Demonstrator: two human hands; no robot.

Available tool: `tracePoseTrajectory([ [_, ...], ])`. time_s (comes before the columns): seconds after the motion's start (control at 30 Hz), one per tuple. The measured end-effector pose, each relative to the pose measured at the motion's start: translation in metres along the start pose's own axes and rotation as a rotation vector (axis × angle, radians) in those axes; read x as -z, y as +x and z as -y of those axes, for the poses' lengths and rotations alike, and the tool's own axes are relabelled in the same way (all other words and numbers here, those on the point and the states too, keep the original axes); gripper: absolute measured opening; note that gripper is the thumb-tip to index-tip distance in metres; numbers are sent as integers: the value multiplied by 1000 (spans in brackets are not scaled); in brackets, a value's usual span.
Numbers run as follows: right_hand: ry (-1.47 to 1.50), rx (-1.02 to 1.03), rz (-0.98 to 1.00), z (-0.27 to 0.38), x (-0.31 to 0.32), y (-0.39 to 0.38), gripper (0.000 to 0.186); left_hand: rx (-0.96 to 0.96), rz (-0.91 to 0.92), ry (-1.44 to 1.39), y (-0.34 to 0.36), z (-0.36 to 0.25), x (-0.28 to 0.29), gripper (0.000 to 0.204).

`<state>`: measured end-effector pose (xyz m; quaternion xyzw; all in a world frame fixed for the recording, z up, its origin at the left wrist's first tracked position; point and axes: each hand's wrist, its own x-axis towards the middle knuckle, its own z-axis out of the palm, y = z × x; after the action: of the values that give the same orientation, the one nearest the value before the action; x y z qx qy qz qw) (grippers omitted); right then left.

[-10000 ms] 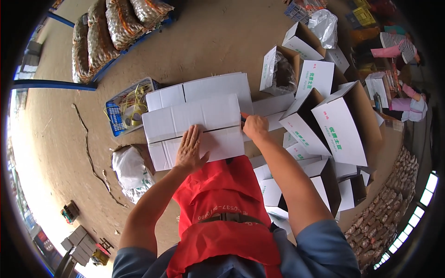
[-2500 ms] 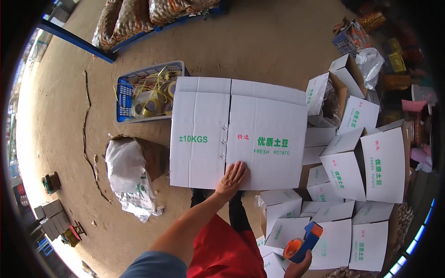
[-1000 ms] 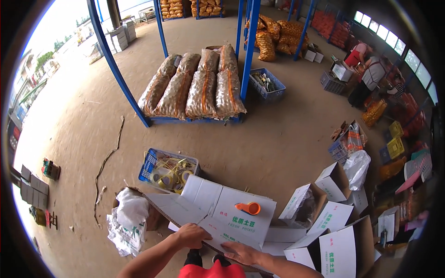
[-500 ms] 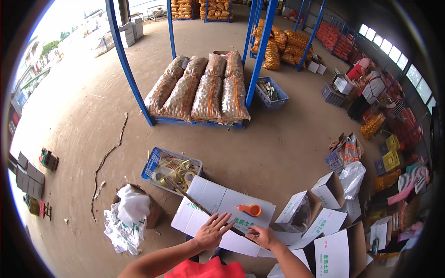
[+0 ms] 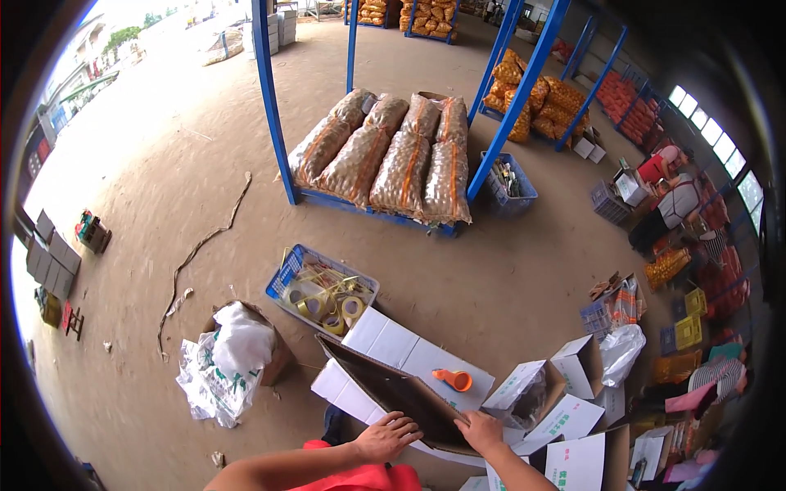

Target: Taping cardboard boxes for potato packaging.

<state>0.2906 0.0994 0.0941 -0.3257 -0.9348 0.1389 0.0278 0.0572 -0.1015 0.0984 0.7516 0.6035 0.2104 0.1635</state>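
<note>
My left hand (image 5: 386,438) is open, its fingers apart and slightly bent, resting on the lower edge of a tilted cardboard sheet (image 5: 395,387) with its brown side showing. My right hand (image 5: 481,429) is closed on that cardboard's right end, thumb on the brown face. Beneath and behind it lie flattened white cartons (image 5: 393,335), with an orange tape dispenser (image 5: 453,379) on top. Just beyond is a blue crate (image 5: 285,266) of tape rolls and yellow strapping. Below my arms a red apron (image 5: 381,479) shows.
Several open white cartons (image 5: 575,458) crowd my right. A box with white plastic bags (image 5: 225,368) sits left. Ahead are filled sacks (image 5: 385,164) on a blue rack (image 5: 273,139) and another crate (image 5: 512,192). Co-workers (image 5: 675,204) work at the right among sacks and crates.
The tape dispenser left my right hand and lies on the cartons. The cardboard has since been tilted up, showing more brown side. My view has lifted to the warehouse floor ahead.
</note>
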Motion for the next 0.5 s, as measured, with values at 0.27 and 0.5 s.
tracePoseTrajectory([
  [0.27,82,-264,185,31,44,65,35,-93,224,-88,14,7,39,19],
  [0.5,15,-312,112,39,7,124,38,-120,397,-235,-20,-39,-28,17],
])
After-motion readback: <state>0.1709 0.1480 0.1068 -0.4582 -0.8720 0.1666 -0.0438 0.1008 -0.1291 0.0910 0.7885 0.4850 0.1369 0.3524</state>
